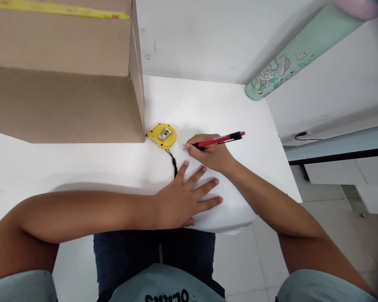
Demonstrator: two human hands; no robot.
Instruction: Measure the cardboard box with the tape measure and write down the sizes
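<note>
Head view: paper (pixel 229 212) overhangs near desk (pixel 50 167) edge; box (pixel 63 84) crowds far left, room right. Now right hand (pixel 212 156) grips red pen (pixel 219 140), tip by yellow tape measure (pixel 162 135); left hand (pixel 181 199) flat, open, on paper.

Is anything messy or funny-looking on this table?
The white paper sticks out past the table's near edge and sags down. The flat left hand presses on it. The right hand holds a red pen over it. Nothing looks spilled or broken.
</note>
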